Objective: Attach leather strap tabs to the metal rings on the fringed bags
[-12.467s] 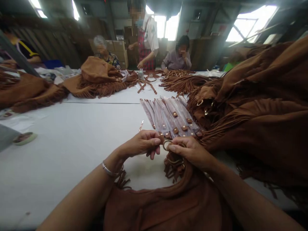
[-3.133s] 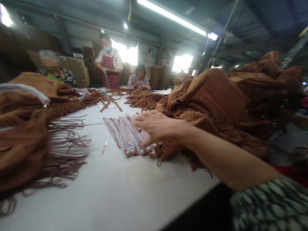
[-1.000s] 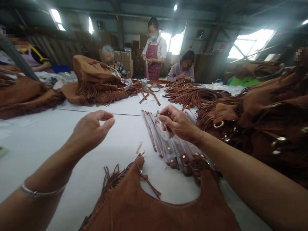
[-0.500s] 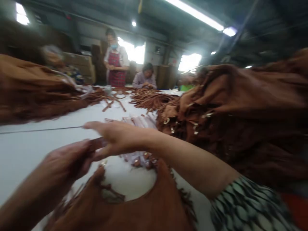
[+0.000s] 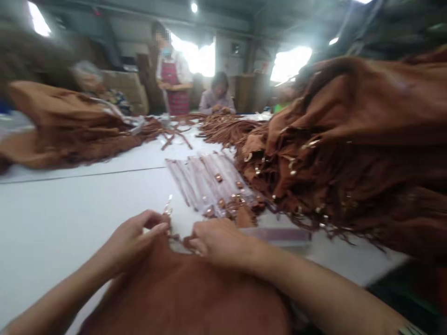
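Observation:
A brown suede-like bag (image 5: 188, 293) lies in front of me at the table's near side. My left hand (image 5: 145, 235) is closed on its upper left corner, thumb and fingers pinched together. A shiny metal clasp (image 5: 168, 207) sticks up from that corner, just past the fingertips. My right hand (image 5: 218, 242) is closed on the bag's upper edge, fingers curled over the brown material. Between the hands, a small gap shows dark loose bits along the edge. Blur hides the fine detail at the fingertips.
Plastic-wrapped straps (image 5: 209, 179) with metal ends lie ahead on the white table (image 5: 87, 209). A tall pile of fringed brown bags (image 5: 349, 153) rises at right, another pile (image 5: 66, 125) at left. Loose brown strips (image 5: 230, 128) lie farther back. Several people (image 5: 173, 79) are across the table.
My hands have come down from over the table, where the left held a dark strip-like piece, onto the bag's upper edge. The view has shifted, and the wrapped straps show more fully.

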Demonstrator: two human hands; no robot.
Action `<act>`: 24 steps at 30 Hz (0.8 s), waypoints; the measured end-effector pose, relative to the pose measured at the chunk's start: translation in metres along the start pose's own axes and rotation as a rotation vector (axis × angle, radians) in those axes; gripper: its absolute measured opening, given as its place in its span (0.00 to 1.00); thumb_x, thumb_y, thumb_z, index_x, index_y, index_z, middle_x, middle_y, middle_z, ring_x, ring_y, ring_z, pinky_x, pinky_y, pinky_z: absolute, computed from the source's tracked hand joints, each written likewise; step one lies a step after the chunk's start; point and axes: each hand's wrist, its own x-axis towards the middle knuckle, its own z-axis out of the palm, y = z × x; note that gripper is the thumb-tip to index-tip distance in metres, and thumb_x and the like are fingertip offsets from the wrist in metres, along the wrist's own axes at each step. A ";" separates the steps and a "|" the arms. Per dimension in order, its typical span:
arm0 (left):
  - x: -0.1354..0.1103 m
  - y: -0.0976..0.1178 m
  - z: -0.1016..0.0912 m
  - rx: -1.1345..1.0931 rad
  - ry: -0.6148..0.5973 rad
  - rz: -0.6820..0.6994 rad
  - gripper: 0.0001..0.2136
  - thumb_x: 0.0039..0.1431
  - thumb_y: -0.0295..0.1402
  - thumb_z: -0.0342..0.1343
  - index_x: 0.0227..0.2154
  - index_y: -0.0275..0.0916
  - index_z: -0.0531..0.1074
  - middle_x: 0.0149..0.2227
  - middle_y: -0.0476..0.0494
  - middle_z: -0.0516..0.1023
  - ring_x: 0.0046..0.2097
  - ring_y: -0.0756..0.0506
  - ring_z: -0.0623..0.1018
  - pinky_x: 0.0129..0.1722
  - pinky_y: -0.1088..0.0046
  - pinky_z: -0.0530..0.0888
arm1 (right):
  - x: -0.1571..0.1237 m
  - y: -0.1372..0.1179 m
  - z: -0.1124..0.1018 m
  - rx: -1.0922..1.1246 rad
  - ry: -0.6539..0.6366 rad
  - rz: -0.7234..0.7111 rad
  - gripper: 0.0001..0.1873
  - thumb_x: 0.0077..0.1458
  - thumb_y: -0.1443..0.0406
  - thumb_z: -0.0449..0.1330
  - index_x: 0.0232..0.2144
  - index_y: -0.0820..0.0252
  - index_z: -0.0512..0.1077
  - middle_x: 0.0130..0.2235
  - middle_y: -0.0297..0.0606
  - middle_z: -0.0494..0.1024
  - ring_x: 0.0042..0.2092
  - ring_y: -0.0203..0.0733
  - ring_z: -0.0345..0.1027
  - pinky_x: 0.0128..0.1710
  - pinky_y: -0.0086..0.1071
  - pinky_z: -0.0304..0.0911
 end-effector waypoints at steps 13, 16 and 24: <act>0.037 -0.012 0.009 -0.523 -0.090 -0.350 0.25 0.48 0.47 0.59 0.44 0.35 0.66 0.38 0.42 0.72 0.36 0.48 0.72 0.35 0.72 0.69 | 0.016 0.028 0.067 0.619 0.130 0.100 0.11 0.61 0.59 0.49 0.34 0.59 0.67 0.31 0.35 0.72 0.33 0.39 0.66 0.31 0.28 0.53; 0.045 -0.009 0.013 -0.651 -0.238 -0.359 0.23 0.47 0.45 0.61 0.38 0.31 0.67 0.32 0.40 0.72 0.31 0.47 0.73 0.34 0.67 0.71 | 0.018 0.034 0.068 0.852 0.232 0.122 0.15 0.59 0.56 0.51 0.33 0.61 0.68 0.29 0.35 0.71 0.32 0.37 0.64 0.31 0.27 0.54; 0.016 0.020 0.012 -0.718 -0.447 -0.190 0.17 0.48 0.34 0.62 0.37 0.35 0.62 0.32 0.47 0.69 0.31 0.52 0.70 0.30 0.79 0.66 | 0.027 0.044 0.070 1.470 0.403 0.255 0.20 0.51 0.51 0.58 0.32 0.64 0.66 0.18 0.27 0.58 0.17 0.28 0.46 0.14 0.21 0.42</act>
